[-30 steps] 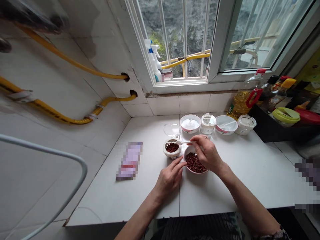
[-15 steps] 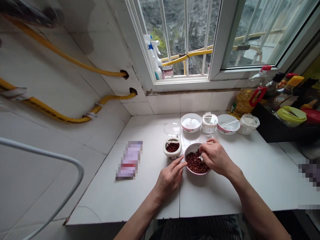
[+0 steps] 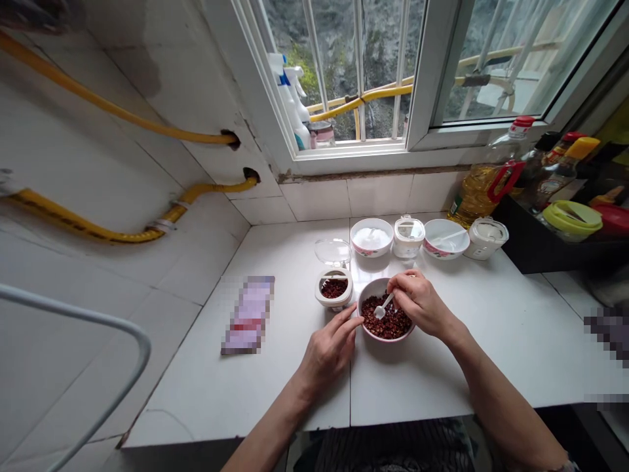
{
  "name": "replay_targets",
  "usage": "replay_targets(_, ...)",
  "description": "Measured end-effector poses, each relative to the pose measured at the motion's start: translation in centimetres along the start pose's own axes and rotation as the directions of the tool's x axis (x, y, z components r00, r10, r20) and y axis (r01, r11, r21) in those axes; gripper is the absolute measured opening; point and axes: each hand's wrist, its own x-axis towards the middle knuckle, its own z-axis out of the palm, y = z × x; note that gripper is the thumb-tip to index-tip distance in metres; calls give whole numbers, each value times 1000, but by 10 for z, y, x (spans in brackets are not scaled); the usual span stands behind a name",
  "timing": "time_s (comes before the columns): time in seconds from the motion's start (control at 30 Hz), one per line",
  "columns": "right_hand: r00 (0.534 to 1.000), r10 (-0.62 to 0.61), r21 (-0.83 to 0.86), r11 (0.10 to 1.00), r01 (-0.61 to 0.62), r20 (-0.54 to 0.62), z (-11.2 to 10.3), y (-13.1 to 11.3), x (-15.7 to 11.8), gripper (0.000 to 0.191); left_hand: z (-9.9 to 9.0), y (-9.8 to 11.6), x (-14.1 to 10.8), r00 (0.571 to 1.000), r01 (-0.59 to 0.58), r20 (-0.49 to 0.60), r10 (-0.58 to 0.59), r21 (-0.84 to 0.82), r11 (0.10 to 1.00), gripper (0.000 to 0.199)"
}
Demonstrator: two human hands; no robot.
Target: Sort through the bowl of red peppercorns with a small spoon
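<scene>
My right hand [image 3: 420,305] pinches the handle of a small white spoon [image 3: 381,311], its bowl end just over reddish-brown dried peppercorn-like bits [image 3: 390,326]. These bits lie in a white bowl with a pink rim [image 3: 363,293]. At the bowl's left side, my left hand [image 3: 327,351] steadies it, fingers extended against the rim; its thumb is hidden. Just left of the bowl stands a cream seasoning jar [image 3: 334,303], its clear lid [image 3: 333,252] flipped up and similar dark red bits inside.
Behind are a bowl of white grains [image 3: 372,249], a lidded jar [image 3: 409,237], a flowered bowl [image 3: 445,248] with a white spoon, and another jar [image 3: 486,238]. An oil bottle [image 3: 479,190] and several condiments stand right. A blurred purple packet [image 3: 248,316] lies left.
My right hand has raised the spoon out of the dried bits and tipped its bowl end leftward. My left hand stays at the bowl. The camera view has shifted slightly.
</scene>
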Motion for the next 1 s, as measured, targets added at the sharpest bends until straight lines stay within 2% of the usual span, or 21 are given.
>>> replay_targets(0.2,992,129,162,979,-127,-1,1,2,1,20,0,0,0,1000,-11,-11,11,0,1000,37)
replay_targets(0.37,982,190,279,943,-182,0,-3,2,3,17,1,0,1,1000,-10,-14,10,1,1000,37)
replay_targets(0.53,953,301,404,869,-285,26,-3,2,3,14,1,0,0,1000,-9,-11,9,-7,1000,38)
replay_targets(0.63,935,354,423,844,-331,24,-2,3,3,14,1,0,0,1000,-18,-17,18,-1,1000,37)
replay_targets(0.8,912,409,501,781,-374,42,-2,5,5,13,1,-1,0,1000,-16,-13,16,-2,1000,39)
replay_targets(1.0,898,439,607,704,-369,36,-4,8,8,13,2,0,3,998,-40,-40,40,-6,999,36)
